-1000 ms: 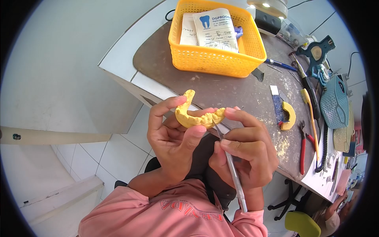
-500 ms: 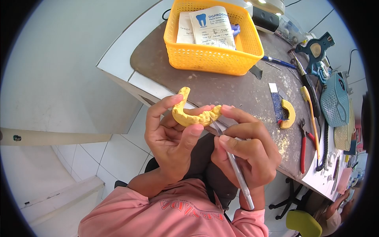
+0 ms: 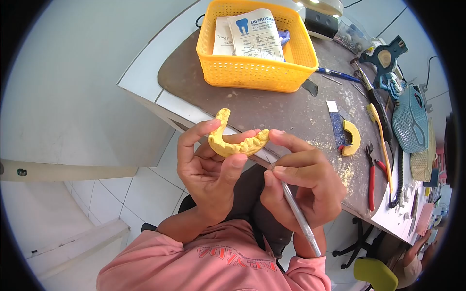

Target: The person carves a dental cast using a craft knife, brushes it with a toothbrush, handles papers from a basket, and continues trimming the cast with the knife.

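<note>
From the yellow dental cast (image 3: pixel 228 147), an open stretch of brown mat (image 3: pixel 291 112) gave passage toward 2 o'clock; beyond 12, the yellow plastic basket (image 3: pixel 245 72) formed a wall. The left hand (image 3: pixel 208 169) filled 8 o'clock, the right hand (image 3: pixel 313 182) and metal-handled scalpel (image 3: pixel 302 217) 4. Near 3, the horseshoe-shaped yellow piece (image 3: pixel 355 138), toothbrush (image 3: pixel 382 145) and red-handled pliers (image 3: pixel 372 189) crowded the way.

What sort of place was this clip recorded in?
Probably a dental workshop: the left hand holds a yellow model of teeth, a paper printed with a blue tooth is in the yellow basket, and pliers lie on the powder-strewn bench.
</note>
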